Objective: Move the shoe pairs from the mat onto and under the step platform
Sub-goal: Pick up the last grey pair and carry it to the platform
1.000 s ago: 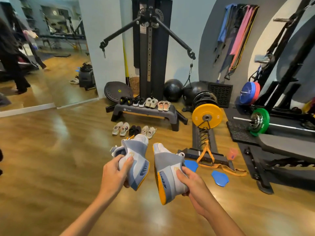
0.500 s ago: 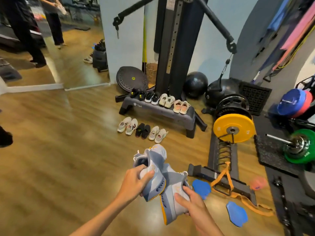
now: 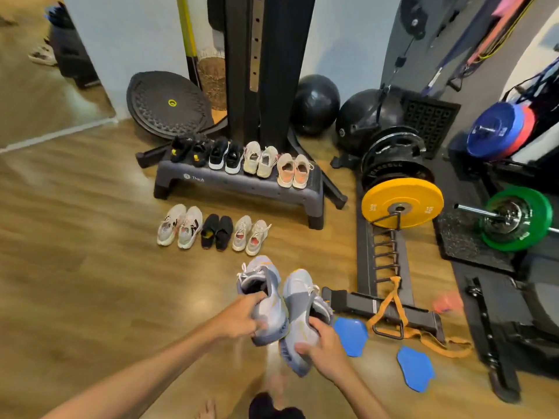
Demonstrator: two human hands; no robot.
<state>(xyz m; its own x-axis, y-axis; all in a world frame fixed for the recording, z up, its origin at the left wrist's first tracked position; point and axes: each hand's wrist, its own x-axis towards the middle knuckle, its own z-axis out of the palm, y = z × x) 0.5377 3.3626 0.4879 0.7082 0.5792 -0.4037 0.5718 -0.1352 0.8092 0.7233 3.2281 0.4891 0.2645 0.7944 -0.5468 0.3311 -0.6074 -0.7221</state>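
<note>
Shoes of 1 grey-and-yellow pair are in the air, 1 in each hand, toes pointing toward the step platform (image 3: 242, 189). The left hand (image 3: 239, 319) grips the left shoe (image 3: 266, 291) at the collar, thumb hooked inside the opening and fingers curled round the heel. The right hand (image 3: 323, 349) clamps the right shoe (image 3: 299, 300) the same way, thumb in the mouth, fingers wrapped under the sole.

4 pairs already fill the platform top edge to edge, so squeezing this pair up there risks knocking the pink pair (image 3: 292, 171) off the right end. On the floor, 3 pairs sit in front of the platform rather than tucked beneath it, as far as this angle shows. The free spot is just right of the beige pair (image 3: 251, 235); a careless set-down could nudge that pair askew. Both shoes touch at the heels, and a loose thumb hold could let 1 slip. The blue pads (image 3: 351, 335) lie near the walking path and could trip bare feet.
</note>
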